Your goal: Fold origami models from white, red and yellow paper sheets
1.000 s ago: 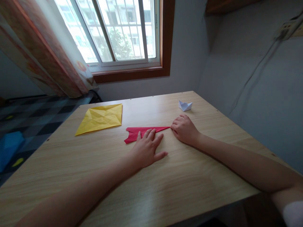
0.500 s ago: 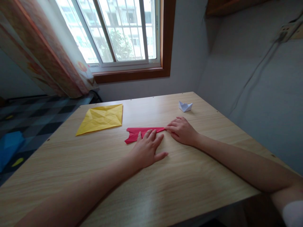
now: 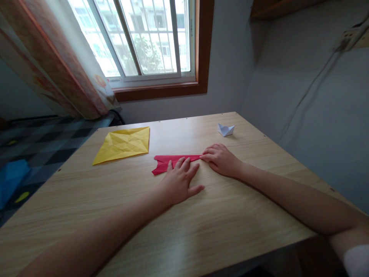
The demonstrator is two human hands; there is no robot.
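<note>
A folded strip of red paper [image 3: 163, 163] lies flat on the wooden table, notched at its left end and narrowing to a point on the right. My left hand [image 3: 180, 182] rests palm down with fingers spread, its fingertips pressing on the paper's near side. At the pointed right end, my right hand [image 3: 220, 159] has thumb and forefinger closed together on the tip. The other fingers of that hand are curled, and the part of the paper under my left fingers is hidden.
Yellow creased paper [image 3: 127, 144] lies at the table's back left. A small white paper boat [image 3: 225, 130] stands at the back right. Blue folded paper [image 3: 13, 179] is on a checked surface beyond the left edge. The table [image 3: 230, 231] faces a window [image 3: 155, 38].
Almost nothing differs. My right hand's fingertips have shifted very slightly at the paper's tip, while my left hand and the red paper stay in place.
</note>
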